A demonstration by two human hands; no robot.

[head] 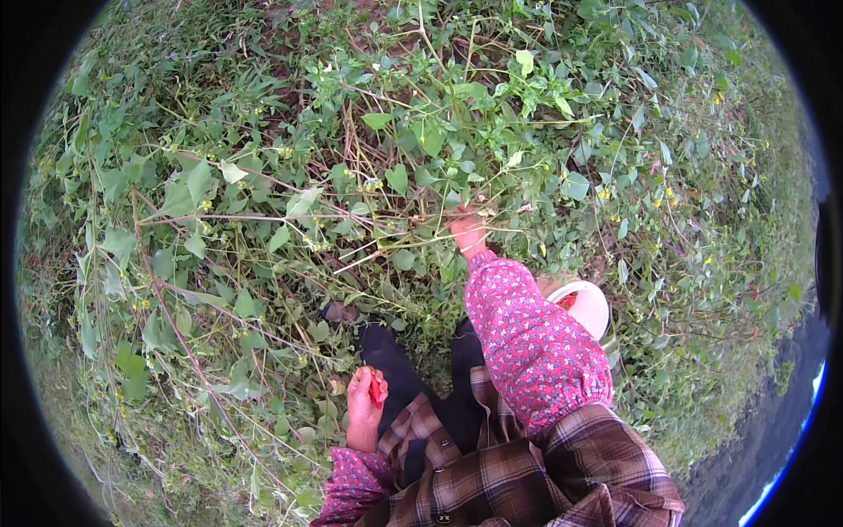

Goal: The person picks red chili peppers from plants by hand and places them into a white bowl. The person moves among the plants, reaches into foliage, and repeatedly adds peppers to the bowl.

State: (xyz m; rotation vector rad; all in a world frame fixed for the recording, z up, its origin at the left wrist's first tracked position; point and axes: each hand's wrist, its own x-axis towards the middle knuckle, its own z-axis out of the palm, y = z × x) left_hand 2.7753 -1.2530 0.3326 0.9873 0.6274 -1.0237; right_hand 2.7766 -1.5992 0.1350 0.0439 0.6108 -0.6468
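My left hand is closed around red chili peppers in front of my dark trousers. My right hand reaches forward into the green plants, among thin pale stems. Leaves and stems cover its fingertips, so what they touch is hidden. Beside my right forearm stands a white bucket, partly covered by the pink flowered sleeve. Red chili peppers show inside it.
A long branching weed with broad leaves spreads across the left side. Dense green growth surrounds my legs. My shoe is on the ground at centre left. Yellow flowers dot the plants at right.
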